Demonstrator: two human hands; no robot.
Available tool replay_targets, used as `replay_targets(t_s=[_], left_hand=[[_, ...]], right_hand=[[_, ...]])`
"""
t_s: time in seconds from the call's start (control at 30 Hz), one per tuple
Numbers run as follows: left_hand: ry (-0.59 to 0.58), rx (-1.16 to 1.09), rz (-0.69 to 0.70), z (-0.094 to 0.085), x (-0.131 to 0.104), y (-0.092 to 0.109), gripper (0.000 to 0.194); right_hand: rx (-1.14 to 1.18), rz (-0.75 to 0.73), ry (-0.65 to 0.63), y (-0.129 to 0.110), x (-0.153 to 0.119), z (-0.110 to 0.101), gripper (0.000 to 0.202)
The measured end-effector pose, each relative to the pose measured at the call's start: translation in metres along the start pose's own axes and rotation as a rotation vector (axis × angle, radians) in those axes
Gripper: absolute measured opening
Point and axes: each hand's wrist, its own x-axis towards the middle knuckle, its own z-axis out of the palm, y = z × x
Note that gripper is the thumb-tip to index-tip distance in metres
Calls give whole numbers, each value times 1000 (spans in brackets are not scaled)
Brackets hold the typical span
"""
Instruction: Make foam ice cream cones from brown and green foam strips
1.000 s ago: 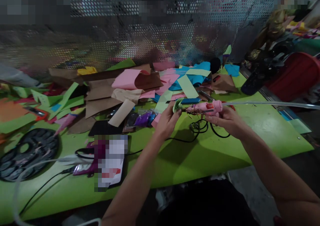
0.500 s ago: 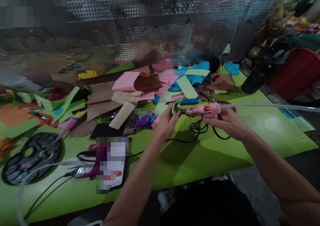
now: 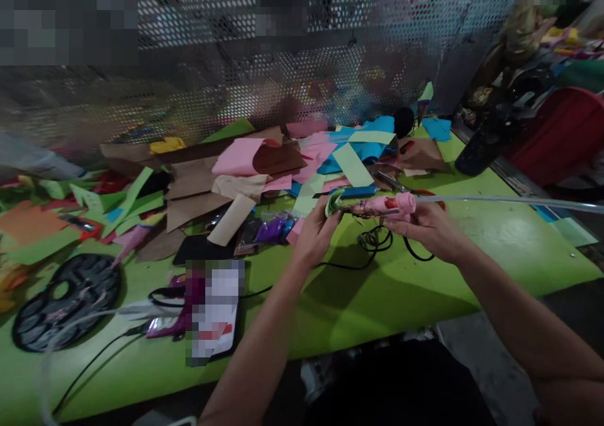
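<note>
My left hand (image 3: pixel 318 234) is closed round a rolled green paper piece (image 3: pixel 334 203) above the green table. In my right hand (image 3: pixel 425 224) is a pink glue gun (image 3: pixel 389 206), its tip pointing left at the green piece, with brown stringy residue around its front. A clear glue stick (image 3: pixel 500 201) runs out of its back to the right. The gun's tip is very close to my left fingertips; whether it touches the paper cannot be made out. A coiled black cord (image 3: pixel 375 240) lies beneath the gun.
Behind my hands lie paper sheets (image 3: pixel 353 165), a blue tool (image 3: pixel 358 191) and scissors (image 3: pixel 389 182). To the left are a black palette (image 3: pixel 68 300), a black phone-like slab (image 3: pixel 202 250) and a purple bag (image 3: pixel 274 228). A dark bottle (image 3: pixel 481 143) lies at the right edge.
The view has shifted slightly, so things on the left appear a little further right. My hands, the glue gun and the green paper keep nearly the same pose.
</note>
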Motion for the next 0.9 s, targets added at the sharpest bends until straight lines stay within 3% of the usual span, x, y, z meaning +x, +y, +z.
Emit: replay_targets(t_s=[0.37,0.73,0.9], left_hand=[[8,-8,10,-1,0,-1,32],[5,9,-22,-1,0,-2,32],[5,6,-1,0,-1,-6,34]], right_hand=[[-12,-39,2,-1,0,0,30],[-61,26,9,-2,-6,3,27],[-38,-16,-27,-2,-3,1,35]])
